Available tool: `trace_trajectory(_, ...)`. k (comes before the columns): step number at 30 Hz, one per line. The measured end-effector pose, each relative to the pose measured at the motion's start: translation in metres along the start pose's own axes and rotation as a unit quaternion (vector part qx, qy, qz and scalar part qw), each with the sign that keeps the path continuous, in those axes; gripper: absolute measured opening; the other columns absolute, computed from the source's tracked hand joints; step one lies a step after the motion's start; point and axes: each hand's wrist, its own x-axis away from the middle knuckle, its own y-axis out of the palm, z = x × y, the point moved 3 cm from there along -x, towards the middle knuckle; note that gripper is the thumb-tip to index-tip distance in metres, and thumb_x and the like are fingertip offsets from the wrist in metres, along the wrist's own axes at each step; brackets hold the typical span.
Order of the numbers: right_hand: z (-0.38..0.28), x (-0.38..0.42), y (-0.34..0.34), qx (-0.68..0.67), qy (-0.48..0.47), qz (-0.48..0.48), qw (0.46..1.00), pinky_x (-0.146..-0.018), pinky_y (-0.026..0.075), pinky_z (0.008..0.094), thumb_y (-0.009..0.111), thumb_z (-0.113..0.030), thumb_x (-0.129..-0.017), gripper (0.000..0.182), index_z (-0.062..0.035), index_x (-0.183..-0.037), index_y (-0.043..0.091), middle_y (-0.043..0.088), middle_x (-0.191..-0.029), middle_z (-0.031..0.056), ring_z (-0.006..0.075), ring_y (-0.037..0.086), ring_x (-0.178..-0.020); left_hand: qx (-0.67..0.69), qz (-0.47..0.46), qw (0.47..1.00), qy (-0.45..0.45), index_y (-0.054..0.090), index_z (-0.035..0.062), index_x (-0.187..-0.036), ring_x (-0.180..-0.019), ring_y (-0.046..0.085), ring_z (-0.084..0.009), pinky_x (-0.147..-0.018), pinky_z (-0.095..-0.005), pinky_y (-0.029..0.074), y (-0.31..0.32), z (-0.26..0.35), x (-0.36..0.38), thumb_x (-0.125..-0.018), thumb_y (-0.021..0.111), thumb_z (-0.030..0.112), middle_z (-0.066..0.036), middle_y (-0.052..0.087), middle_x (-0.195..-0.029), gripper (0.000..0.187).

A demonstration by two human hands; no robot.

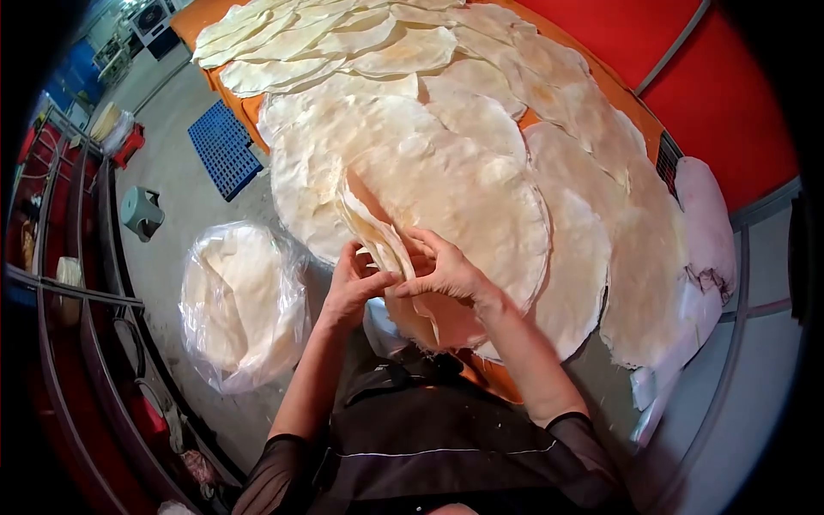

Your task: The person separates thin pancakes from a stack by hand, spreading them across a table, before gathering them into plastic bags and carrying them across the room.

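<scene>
A thin, pale flatbread (374, 230), folded into layers, stands on edge in front of me. My left hand (348, 287) grips its left side, with the thumb across the fold. On the other side, my right hand (448, 270) has its fingers curled around the layers and its thumb pressed near the left thumb. Beneath the fold lies a large round flatbread (463, 184) with browned patches, on top of other overlapping sheets. Parts of the fingers are hidden behind the folded layers.
More flatbreads (343, 43) cover the orange cloth (249, 112). On the floor at left sit a clear plastic bag (296, 296) with flatbread inside, a blue plastic pallet (225, 148) and a small grey-green stool (140, 209). A pale bundle (704, 219) rests at the right edge.
</scene>
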Motion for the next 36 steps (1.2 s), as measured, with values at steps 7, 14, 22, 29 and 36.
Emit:
trace_trajectory(7, 0.040, -0.010, -0.018, 0.149, 0.052, 0.080, 0.984, -0.070, 0.046, 0.0295, 0.064, -0.006, -0.071, 0.041, 0.0007, -0.110, 0.051, 0.060, -0.090, 0.0088, 0.0168, 0.057, -0.081, 0.021, 0.102, 0.995, 0.007, 0.043, 0.0001, -0.111, -0.087, 0.055, -0.0143, -0.072, -0.0246, 0.045, -0.006, -0.004, 0.004, -0.071, 0.066, 0.008, -0.008, 0.056, -0.100, 0.047)
trace_trajectory(14, 0.025, -0.001, -0.052, 0.109, -0.139, 0.150, 0.973, -0.073, 0.048, 0.0301, 0.060, -0.006, -0.075, 0.030, 0.0003, -0.104, 0.054, 0.060, -0.095, 0.0064, 0.0170, 0.059, -0.082, -0.101, 0.080, 0.974, 0.187, 0.050, -0.0034, -0.107, -0.085, 0.052, -0.0082, -0.076, -0.0219, 0.041, 0.010, 0.010, -0.008, -0.084, 0.049, 0.004, -0.004, 0.058, -0.095, 0.025)
trace_trajectory(22, -0.228, 0.194, -0.192, 0.283, -0.177, 0.331, 0.883, -0.073, 0.047, 0.0233, 0.060, -0.008, -0.075, 0.033, 0.0023, -0.106, 0.054, 0.060, -0.094, 0.0048, 0.0106, 0.058, -0.081, -0.016, -0.014, 0.992, 0.127, 0.054, 0.0044, -0.096, -0.069, 0.055, -0.0096, -0.061, -0.0207, 0.044, -0.007, 0.087, -0.078, -0.078, 0.056, 0.005, -0.002, 0.058, -0.081, 0.018)
trace_trajectory(29, -0.309, 0.314, -0.118, 0.579, -0.051, 0.462, 0.670, -0.071, 0.046, 0.0249, 0.050, -0.009, -0.080, 0.027, 0.0008, -0.105, 0.055, 0.061, -0.091, 0.0044, 0.0104, 0.056, -0.081, -0.066, -0.053, 0.996, -0.022, 0.055, -0.0004, -0.089, -0.071, 0.059, -0.0171, -0.061, -0.0258, 0.048, -0.148, 0.037, -0.149, -0.076, 0.058, 0.009, -0.008, 0.059, -0.079, 0.017)
trace_trajectory(36, -0.081, 0.261, -0.056, 0.654, 0.399, 0.427, 0.482, -0.066, 0.046, 0.0407, 0.044, -0.011, -0.076, 0.027, -0.0070, -0.100, 0.054, 0.060, -0.086, 0.0167, 0.0299, 0.059, -0.076, 0.050, -0.219, 0.948, -0.227, 0.046, -0.0021, -0.110, -0.092, 0.054, -0.0352, -0.070, -0.0486, 0.047, -0.147, 0.042, -0.109, -0.074, 0.055, 0.010, -0.019, 0.054, -0.104, 0.039)
